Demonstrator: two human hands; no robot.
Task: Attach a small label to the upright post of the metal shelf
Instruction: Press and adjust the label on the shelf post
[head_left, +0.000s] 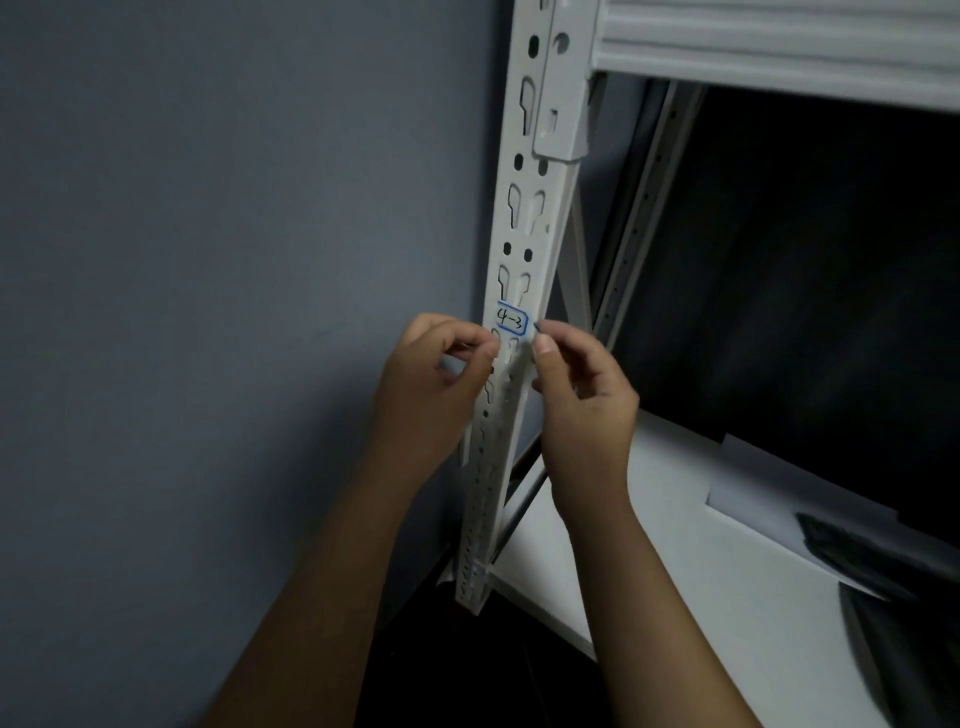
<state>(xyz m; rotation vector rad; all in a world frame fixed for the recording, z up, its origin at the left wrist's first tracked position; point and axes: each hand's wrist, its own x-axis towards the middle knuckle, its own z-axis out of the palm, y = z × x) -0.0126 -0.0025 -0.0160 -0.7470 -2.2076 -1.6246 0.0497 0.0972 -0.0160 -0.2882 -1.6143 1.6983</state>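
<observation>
Skew is the main risk: the label (511, 320), marked "4-3", is set on the upright post (524, 218), its lower corners pinched by the left hand (436, 374) at eight o'clock and the right hand (582, 384) at four o'clock. Uneven pressure over the slots could leave it crooked or lifting.

A small blue-bordered label (511, 319) marked "4-3" sits on the slotted white post (522, 218). The left hand (434, 384) and right hand (584, 395) flank it with curled fingers, fingertips just below the label. A grey wall (208, 234) stands to the left.
</observation>
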